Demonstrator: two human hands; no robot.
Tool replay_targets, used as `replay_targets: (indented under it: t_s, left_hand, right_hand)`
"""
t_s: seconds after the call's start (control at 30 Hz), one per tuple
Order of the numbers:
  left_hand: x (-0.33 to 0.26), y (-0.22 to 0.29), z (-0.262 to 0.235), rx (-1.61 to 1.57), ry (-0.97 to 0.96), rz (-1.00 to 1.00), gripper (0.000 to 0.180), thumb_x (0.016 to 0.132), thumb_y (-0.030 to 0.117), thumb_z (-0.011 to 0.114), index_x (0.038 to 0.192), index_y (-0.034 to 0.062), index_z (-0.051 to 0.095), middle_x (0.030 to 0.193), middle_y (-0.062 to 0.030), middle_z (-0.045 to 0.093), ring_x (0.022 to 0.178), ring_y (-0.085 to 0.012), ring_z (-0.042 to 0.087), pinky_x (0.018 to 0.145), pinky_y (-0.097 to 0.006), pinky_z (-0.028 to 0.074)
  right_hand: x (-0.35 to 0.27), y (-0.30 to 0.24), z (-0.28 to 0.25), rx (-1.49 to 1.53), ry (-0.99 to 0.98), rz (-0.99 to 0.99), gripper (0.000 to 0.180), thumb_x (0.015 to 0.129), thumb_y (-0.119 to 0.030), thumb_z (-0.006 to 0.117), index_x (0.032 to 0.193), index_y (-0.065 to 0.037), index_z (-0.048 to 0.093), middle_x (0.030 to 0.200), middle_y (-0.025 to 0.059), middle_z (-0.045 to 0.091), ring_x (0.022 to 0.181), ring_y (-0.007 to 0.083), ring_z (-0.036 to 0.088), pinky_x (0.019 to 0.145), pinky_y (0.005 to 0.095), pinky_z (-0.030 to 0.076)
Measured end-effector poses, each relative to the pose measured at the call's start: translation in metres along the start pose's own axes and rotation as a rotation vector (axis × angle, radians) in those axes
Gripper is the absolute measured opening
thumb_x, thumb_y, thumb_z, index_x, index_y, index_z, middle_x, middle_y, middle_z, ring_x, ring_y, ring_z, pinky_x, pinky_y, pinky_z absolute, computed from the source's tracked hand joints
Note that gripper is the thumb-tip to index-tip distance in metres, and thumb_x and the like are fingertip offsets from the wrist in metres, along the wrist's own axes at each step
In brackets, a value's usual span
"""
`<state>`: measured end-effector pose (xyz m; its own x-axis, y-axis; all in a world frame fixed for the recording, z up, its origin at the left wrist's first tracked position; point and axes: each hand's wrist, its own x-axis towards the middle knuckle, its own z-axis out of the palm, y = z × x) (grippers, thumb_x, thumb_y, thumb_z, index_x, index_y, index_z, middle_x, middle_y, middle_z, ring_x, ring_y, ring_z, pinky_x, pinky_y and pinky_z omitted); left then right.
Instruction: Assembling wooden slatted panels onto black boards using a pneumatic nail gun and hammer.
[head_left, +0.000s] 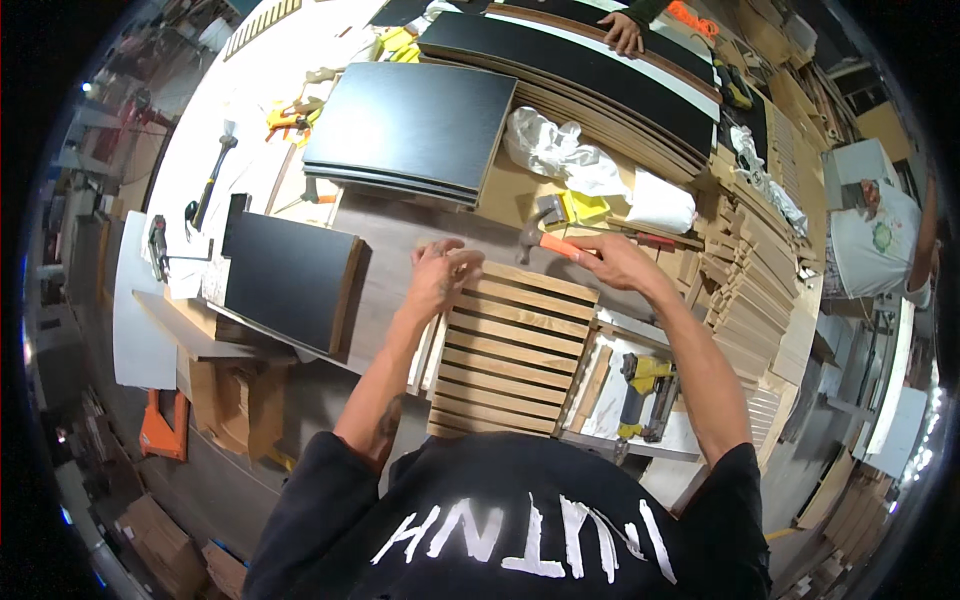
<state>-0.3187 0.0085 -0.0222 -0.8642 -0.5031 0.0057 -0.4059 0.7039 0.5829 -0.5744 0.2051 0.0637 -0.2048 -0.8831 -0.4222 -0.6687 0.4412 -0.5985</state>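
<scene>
In front of me lies a slatted wooden panel (513,353), pale slats with dark gaps between them. My right hand (612,262) is closed round the orange handle of a claw hammer (545,240), whose dark head is raised by the panel's far edge. At the panel's far left corner is my left hand (445,275), its fingers bent together and a little smeared. Whatever those fingers may pinch is too small or hidden to make out.
Black-faced boards (410,125) are stacked beyond the panel; another black board (290,280) lies left. A yellow nail gun (645,390) rests to the right, near piled wooden strips (750,270). Another person's hand (624,34) touches the far boards. A second hammer (215,175) lies far left.
</scene>
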Motion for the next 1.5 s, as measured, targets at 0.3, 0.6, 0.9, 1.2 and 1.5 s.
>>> replay_targets:
  t_s: [0.3,0.6,0.9,1.2,1.5]
  left_hand:
    - [-0.001,-0.006,0.007,-0.392,-0.129,-0.342,0.065,0.082,0.039,0.07,0.134,0.006,0.051,0.121,-0.0114,0.067,0.122,-0.0281,0.057,0.112,-0.055,0.012]
    - [-0.004,-0.01,0.018,-0.513,0.147,-0.286,0.084,0.072,0.027,0.079,0.14,-0.0005,0.038,0.129,-0.0254,0.058,0.119,-0.0389,0.057,0.106,-0.045,0.036]
    - [-0.008,-0.011,0.007,-0.507,0.065,-0.285,0.088,0.074,0.026,0.081,0.145,0.0035,0.034,0.142,-0.0254,0.048,0.129,-0.038,0.049,0.106,-0.04,0.04]
    - [-0.001,-0.018,0.013,-0.11,-0.006,-0.002,0.026,0.078,0.027,0.073,0.102,0.0163,0.073,0.127,-0.0141,0.061,0.12,-0.0319,0.056,0.106,-0.048,0.035]
    - [0.019,0.067,0.029,0.16,-0.257,0.232,0.01,0.078,0.016,0.065,0.085,0.0148,0.072,0.09,-0.0107,0.067,0.094,-0.0302,0.064,0.094,-0.049,0.042]
  right_hand:
    - [0.03,-0.041,0.001,0.098,0.031,0.089,0.036,0.095,-0.032,0.053,0.127,-0.02,0.063,0.099,0.0214,0.069,0.09,0.0374,0.065,0.082,0.0426,0.05]
    - [0.049,-0.051,0.013,0.15,-0.079,0.164,0.036,0.099,-0.034,0.053,0.132,-0.023,0.062,0.056,0.003,0.049,0.047,0.0128,0.046,0.047,0.0316,0.039]
    - [0.047,-0.073,0.01,0.099,-0.138,0.144,0.037,0.099,-0.032,0.053,0.133,-0.023,0.061,0.051,0.0011,0.045,0.043,0.0115,0.043,0.044,0.031,0.036]
    - [0.02,-0.046,0.023,0.13,0.146,0.084,0.038,0.098,-0.035,0.055,0.129,-0.016,0.064,0.056,0.0037,0.052,0.047,0.0133,0.048,0.048,0.0323,0.041]
    - [-0.121,-0.007,0.071,0.861,0.636,0.5,0.042,0.102,-0.03,0.051,0.139,-0.011,0.053,0.055,-0.0028,0.043,0.044,0.0056,0.041,0.04,0.0234,0.033]
